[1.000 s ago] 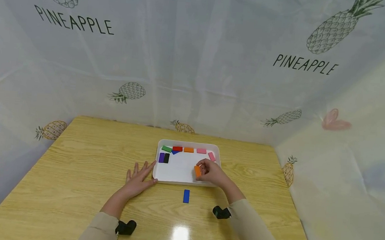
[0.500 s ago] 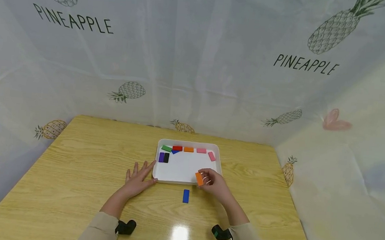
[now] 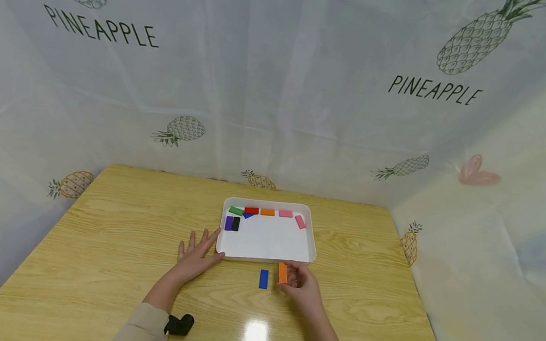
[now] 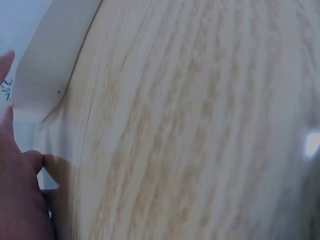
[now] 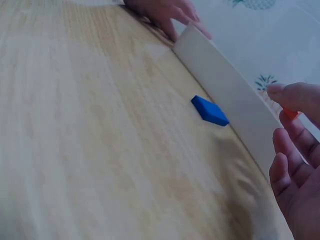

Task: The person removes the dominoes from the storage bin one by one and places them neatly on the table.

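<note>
Between thumb and fingertips my right hand (image 3: 305, 292) pinches a flat orange rectangular block (image 3: 282, 273), just in front of the white tray (image 3: 267, 247). Only a sliver of that orange block (image 5: 290, 114) shows behind the thumb in the right wrist view. To its left, a blue block (image 3: 263, 279) lies on the table. My left hand (image 3: 192, 261) rests with fingers spread, its thumb and forefinger at the tray's left front corner. In the left wrist view, part of the left hand (image 4: 20, 185) is seen beside the tray wall (image 4: 52, 55).
Along the tray's back lie a green block (image 3: 236, 210), a red block (image 3: 251, 210) over a blue one, an orange one (image 3: 267, 212) and two pink ones (image 3: 285, 214). Purple (image 3: 228, 223) and black (image 3: 236, 224) blocks stand side by side at left. A printed curtain (image 3: 279, 85) hangs behind.
My right hand has carried the orange block from over the tray towards me, past its front rim, to beside the blue block. The left hand has stayed in place.
</note>
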The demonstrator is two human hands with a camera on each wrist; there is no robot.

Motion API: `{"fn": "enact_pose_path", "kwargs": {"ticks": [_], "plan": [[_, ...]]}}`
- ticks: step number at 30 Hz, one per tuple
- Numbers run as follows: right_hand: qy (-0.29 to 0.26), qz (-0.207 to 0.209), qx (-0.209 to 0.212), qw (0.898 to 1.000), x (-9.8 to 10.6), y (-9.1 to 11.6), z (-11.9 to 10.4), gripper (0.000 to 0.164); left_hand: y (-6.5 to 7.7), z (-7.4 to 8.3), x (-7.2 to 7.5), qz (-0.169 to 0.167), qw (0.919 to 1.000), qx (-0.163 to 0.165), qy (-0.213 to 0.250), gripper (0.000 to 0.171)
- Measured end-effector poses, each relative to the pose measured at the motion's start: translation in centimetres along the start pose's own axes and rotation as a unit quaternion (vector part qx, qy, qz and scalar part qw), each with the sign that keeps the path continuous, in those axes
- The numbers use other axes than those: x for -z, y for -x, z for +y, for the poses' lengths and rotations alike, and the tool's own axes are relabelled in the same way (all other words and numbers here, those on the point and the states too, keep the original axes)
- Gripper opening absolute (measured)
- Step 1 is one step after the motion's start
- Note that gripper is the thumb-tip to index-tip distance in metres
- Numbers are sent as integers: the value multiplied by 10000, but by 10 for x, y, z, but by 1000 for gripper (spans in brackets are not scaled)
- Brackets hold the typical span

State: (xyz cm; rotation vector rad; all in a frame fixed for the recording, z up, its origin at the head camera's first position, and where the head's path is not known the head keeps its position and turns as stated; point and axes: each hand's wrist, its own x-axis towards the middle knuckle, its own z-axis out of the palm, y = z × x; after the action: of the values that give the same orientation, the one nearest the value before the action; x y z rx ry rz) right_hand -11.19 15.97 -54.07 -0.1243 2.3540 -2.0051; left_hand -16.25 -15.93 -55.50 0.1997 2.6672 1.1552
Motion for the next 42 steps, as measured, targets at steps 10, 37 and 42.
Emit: {"fn": "enact_pose_path", "kwargs": {"ticks": [10, 37, 42], "plan": [[-180, 40, -555, 9983, -1, 4, 13, 53, 1, 3, -10, 556, 9979, 82, -334, 81], [2140, -29, -196, 9766, -7, -5, 17, 47, -2, -2, -16, 748, 9950, -58, -657, 81], [2340, -125, -75, 9721, -7, -5, 15, 46, -2, -3, -17, 668, 9956, -22, -660, 82]]}}
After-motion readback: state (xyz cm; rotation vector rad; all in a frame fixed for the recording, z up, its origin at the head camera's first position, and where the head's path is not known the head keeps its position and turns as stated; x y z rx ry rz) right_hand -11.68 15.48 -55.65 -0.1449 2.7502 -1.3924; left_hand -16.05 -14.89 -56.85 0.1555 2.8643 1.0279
